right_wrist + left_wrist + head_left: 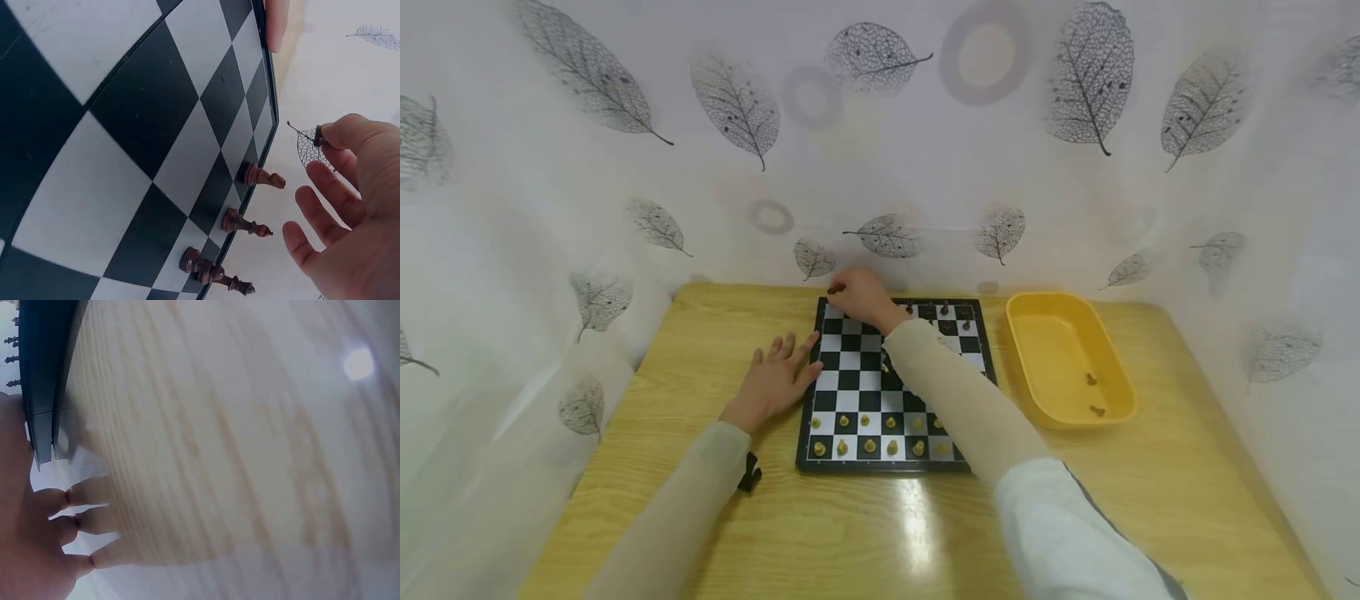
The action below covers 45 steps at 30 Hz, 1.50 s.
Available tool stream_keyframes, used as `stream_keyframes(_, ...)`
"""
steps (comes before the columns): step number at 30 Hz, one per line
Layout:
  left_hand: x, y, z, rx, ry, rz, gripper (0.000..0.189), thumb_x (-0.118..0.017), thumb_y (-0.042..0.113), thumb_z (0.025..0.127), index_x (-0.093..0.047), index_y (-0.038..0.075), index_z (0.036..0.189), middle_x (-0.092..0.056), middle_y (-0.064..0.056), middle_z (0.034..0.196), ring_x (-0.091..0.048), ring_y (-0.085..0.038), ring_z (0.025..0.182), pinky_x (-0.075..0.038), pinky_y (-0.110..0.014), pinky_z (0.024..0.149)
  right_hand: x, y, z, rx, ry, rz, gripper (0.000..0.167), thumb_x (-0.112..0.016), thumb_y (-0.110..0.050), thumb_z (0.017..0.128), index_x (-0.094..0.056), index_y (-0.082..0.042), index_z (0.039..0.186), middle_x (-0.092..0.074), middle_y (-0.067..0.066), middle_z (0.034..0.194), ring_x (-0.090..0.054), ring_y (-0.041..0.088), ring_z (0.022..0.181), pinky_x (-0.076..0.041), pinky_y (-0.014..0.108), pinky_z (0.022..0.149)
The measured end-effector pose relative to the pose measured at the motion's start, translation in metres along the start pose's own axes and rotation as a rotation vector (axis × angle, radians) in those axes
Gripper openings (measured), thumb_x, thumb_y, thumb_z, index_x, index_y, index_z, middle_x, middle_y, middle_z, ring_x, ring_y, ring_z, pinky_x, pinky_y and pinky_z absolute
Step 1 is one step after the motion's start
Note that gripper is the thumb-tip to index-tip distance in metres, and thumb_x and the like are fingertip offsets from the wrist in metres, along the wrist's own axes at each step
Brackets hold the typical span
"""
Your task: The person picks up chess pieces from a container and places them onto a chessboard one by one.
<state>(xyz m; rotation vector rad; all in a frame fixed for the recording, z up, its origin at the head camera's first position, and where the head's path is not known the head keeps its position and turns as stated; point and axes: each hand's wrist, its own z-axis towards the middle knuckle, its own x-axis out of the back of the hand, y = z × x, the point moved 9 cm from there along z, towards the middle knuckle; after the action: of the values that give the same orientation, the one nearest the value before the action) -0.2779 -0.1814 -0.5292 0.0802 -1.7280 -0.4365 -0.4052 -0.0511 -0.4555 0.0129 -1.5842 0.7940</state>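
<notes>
My right hand (863, 297) is over the far left corner of the chessboard (850, 379), pinching a dark brown chess piece (319, 135) between thumb and finger. Most of that piece is hidden by the fingertips. In the right wrist view, a brown knight (265, 175), a bishop (247, 222) and other brown pieces stand along the far edge. Spread on the table, my left hand (775, 379) touches the board's left edge with its fingertips. Yellow chess pieces (869, 447) fill two rows at the near side.
A yellow plastic tray (1019, 350) stands right of the board, with two brown pieces (1091, 379) lying in it. A black object (749, 473) is by my left wrist. Behind the wooden table (842, 533) hangs a white leaf-patterned curtain (910, 183).
</notes>
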Motion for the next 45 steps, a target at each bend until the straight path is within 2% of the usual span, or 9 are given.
stream_keyframes(4,-0.001,0.0,0.001,-0.001,0.006,0.006,0.068,-0.03,0.06,0.111,-0.019,0.028,0.17,-0.019,-0.026,0.173,-0.019,-0.051,0.16,-0.013,-0.075,0.126,-0.004,0.0,0.001,0.008,0.001,-0.049,0.024,-0.068,-0.025,0.102,-0.079,-0.011,0.118,-0.076,0.007,0.121,-0.069,0.024,0.113,-0.056,0.04,0.102)
stream_keyframes(8,-0.001,-0.001,0.001,0.0,0.013,0.009,0.068,-0.03,0.061,0.111,-0.02,0.028,0.17,-0.019,-0.026,0.173,-0.019,-0.05,0.16,-0.014,-0.074,0.126,-0.009,0.005,0.001,0.005,0.004,-0.03,0.017,-0.07,-0.022,0.1,-0.078,-0.007,0.106,-0.077,0.009,0.109,-0.068,0.025,0.1,-0.056,0.041,0.094)
stream_keyframes(12,0.0,-0.001,0.001,-0.002,0.016,0.005,0.068,-0.031,0.061,0.111,-0.021,0.029,0.17,-0.02,-0.026,0.172,-0.02,-0.051,0.16,-0.014,-0.075,0.126,-0.017,0.011,0.003,-0.008,-0.009,-0.017,0.015,-0.07,-0.021,0.1,-0.076,-0.008,0.1,-0.076,0.008,0.103,-0.065,0.023,0.092,-0.055,0.039,0.089)
stream_keyframes(23,0.0,-0.001,0.001,-0.001,0.015,0.003,0.068,-0.03,0.062,0.111,-0.02,0.03,0.17,-0.02,-0.026,0.173,-0.019,-0.05,0.16,-0.014,-0.074,0.127,-0.026,0.014,0.004,-0.061,-0.058,0.006,0.021,-0.07,-0.023,0.102,-0.079,-0.009,0.113,-0.077,0.007,0.115,-0.069,0.023,0.103,-0.057,0.038,0.096)
stream_keyframes(45,-0.005,-0.005,0.002,0.008,-0.004,0.007,0.069,-0.028,0.063,0.11,-0.016,0.031,0.17,-0.016,-0.024,0.174,-0.016,-0.049,0.161,-0.012,-0.073,0.127,-0.032,0.016,0.006,-0.085,-0.068,-0.044,0.024,-0.069,-0.026,0.102,-0.079,-0.01,0.117,-0.076,0.007,0.119,-0.068,0.022,0.105,-0.056,0.038,0.099)
